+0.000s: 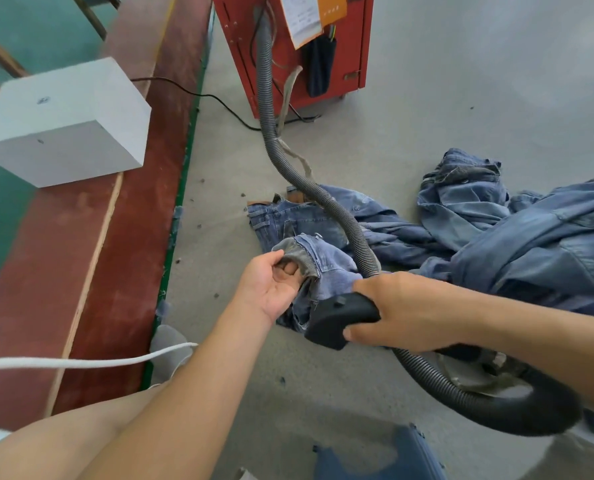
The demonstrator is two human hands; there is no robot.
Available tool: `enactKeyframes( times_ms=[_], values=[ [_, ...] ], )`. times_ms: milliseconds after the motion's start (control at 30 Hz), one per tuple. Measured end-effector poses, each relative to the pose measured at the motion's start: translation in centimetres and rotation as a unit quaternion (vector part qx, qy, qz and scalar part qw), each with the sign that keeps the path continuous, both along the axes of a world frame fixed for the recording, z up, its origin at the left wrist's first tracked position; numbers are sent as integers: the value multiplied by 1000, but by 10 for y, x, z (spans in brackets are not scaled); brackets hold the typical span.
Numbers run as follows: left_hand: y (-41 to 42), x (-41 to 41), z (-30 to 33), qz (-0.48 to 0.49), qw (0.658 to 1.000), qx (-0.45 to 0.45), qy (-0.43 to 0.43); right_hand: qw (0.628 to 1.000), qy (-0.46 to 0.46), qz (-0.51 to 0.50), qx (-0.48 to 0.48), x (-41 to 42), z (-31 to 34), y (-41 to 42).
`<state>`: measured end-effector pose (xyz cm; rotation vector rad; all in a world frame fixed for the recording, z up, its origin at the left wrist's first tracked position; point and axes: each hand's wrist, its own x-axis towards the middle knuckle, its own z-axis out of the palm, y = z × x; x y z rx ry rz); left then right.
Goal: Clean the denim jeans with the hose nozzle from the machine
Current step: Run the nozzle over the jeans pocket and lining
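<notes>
A pair of blue denim jeans (302,220) lies crumpled on the concrete floor in front of me. My left hand (273,284) grips a folded hem of the jeans, fingers tucked inside the cloth and lifting it. My right hand (403,310) holds the black hose nozzle (337,320), whose mouth sits against the denim just below my left hand. The grey ribbed hose (271,109) runs from the nozzle up to the red machine (354,46) at the top and also loops behind my right forearm.
More denim garments (517,237) are piled at the right. A white block (67,123) rests on a red-brown board (115,220) at the left. A black cable (219,102) and a white cord (81,362) cross the floor. Dark lint specks dot the concrete.
</notes>
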<state>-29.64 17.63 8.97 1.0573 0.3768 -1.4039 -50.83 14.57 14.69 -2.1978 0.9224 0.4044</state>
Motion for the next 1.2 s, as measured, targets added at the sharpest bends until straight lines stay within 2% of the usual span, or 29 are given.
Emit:
enactKeyframes(
  times_ms=[133,200,333,400,500,600,700,800,900,1000,1100,1200],
  values=[
    [-2,0,-1,11,1000,4,4,993,-27,-88,-75,-3,0,-6],
    [-1,-1,-3,14,1000,5,6,988,-49,-129,-70,-4,1,-13],
    [1,-4,-5,11,1000,4,11,989,-53,-121,-71,3,-7,-19],
    [2,-6,-4,-1,1000,6,19,979,-83,-165,-82,8,-6,-26],
    [3,-6,-2,-20,1000,6,23,962,-122,-242,-41,3,4,-39],
    [5,-3,-3,-40,999,-10,14,983,-76,-165,-2,-5,9,-35],
    [9,-2,-8,-101,994,-38,-12,993,-37,-103,-38,1,5,-28],
    [15,-5,-10,-186,979,-74,-45,981,-65,-179,-39,8,7,-40],
    [22,-9,-8,-247,963,-88,-66,958,-90,-267,55,-4,16,-60],
    [27,-12,-8,-283,950,-97,-90,964,-54,-221,135,-13,23,-65],
    [37,-20,-9,-326,934,-103,-108,972,-36,-202,117,-4,8,-59],
    [51,-29,-15,-364,919,-60,-141,952,-40,-276,124,2,-5,-62]
  ],
)
